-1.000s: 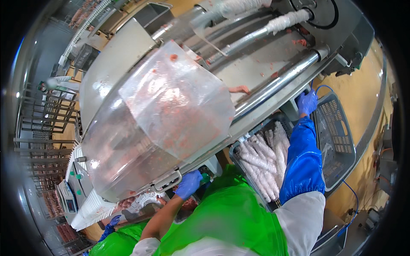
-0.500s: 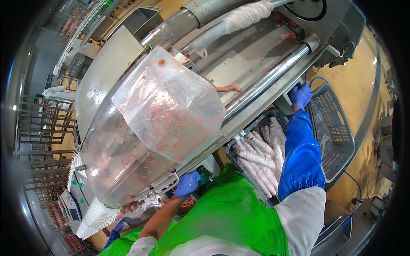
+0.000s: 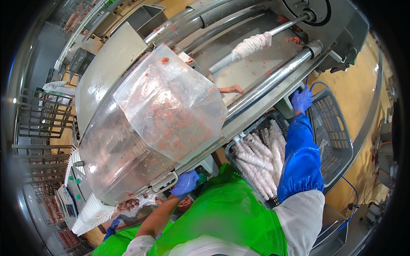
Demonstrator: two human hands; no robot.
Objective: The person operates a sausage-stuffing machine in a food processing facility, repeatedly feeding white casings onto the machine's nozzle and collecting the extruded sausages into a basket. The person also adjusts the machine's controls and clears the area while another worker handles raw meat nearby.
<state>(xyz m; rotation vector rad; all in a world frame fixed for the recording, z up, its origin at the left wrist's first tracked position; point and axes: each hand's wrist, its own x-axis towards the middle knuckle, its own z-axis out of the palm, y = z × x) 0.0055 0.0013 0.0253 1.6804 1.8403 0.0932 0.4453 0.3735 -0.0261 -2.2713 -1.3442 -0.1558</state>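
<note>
Machine [image 3: 245,70] smooth metal, bar [image 3: 270,84] glossy; sheet [image 3: 171,102] shiny plastic; sleeve [image 3: 301,153] glossy.

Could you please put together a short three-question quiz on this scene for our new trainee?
1. True or false: the right hand is bare.
2. Multiple choice: the white wrinkled tubes lie in (a) a cardboard box, (b) a grey crate, (c) a glass bowl.
3. Fill in the blank: the small rounded part beside the left hand is ____ in colour.

Key:
1. False; it wears a bluish glove.
2. b
3. green
</note>
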